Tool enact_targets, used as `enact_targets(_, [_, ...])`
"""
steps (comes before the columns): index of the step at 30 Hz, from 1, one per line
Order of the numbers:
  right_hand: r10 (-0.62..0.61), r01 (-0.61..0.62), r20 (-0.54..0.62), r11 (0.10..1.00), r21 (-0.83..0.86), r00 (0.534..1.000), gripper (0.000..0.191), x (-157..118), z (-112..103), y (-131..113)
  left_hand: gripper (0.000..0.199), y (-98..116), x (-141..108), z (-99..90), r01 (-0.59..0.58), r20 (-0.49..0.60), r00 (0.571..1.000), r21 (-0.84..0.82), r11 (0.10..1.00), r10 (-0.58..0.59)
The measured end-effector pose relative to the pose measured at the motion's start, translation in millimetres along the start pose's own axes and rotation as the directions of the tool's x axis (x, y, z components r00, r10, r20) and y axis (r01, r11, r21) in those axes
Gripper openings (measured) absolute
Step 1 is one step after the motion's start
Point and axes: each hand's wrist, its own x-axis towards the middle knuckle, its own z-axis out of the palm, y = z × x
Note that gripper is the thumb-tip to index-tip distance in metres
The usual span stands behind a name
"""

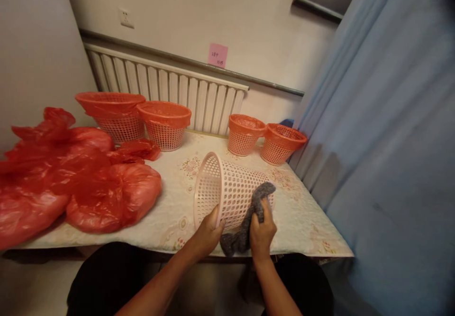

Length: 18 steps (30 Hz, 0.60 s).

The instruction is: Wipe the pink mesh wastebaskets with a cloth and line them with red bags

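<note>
A pale pink lattice basket (236, 188) lies tilted on its side above the front part of the table, its open mouth facing left. My left hand (209, 230) grips the lower part of its rim, with some fingers hidden inside the basket. Closed around a dark grey cloth (254, 211), my right hand (262, 230) presses it against the basket's side near the base. One end of the cloth hangs down to the table's front edge.
Two baskets with red liners (165, 126) stand at the back left, two smaller lined ones (243, 135) at the back right. Filled red bags (113, 195) cover the table's left. A blue curtain (384, 140) hangs along the right; a radiator (170, 86) is behind the flowered tablecloth (309, 216).
</note>
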Motion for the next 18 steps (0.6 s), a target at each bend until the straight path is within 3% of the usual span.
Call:
enact_targets(4, [-0.267,0.252,0.111,0.959,0.132,0.957,0.051,-24,12,-40,0.045,-13,-1,-1.6,-0.064,0.031,0.997,-0.034,0.997,0.065])
enact_targets(8, [-0.403,0.373,0.098,0.899,0.228,0.910,0.056,-14,18,-67,0.045,-23,-12,-2.4,-0.141,0.071,0.988,0.006,0.990,0.140])
enact_targets(14, [-0.282,0.226,0.220,0.942,0.249,0.934,0.055,37,23,-96,0.039,-28,-27,-1.2,-0.124,0.169,0.978,-0.006,0.992,0.123])
enact_targets(18, [-0.223,0.147,0.316,0.958,0.247,0.922,0.052,64,26,-104,0.035,-31,-31,0.8,-0.145,0.194,0.971,0.006,0.989,0.141])
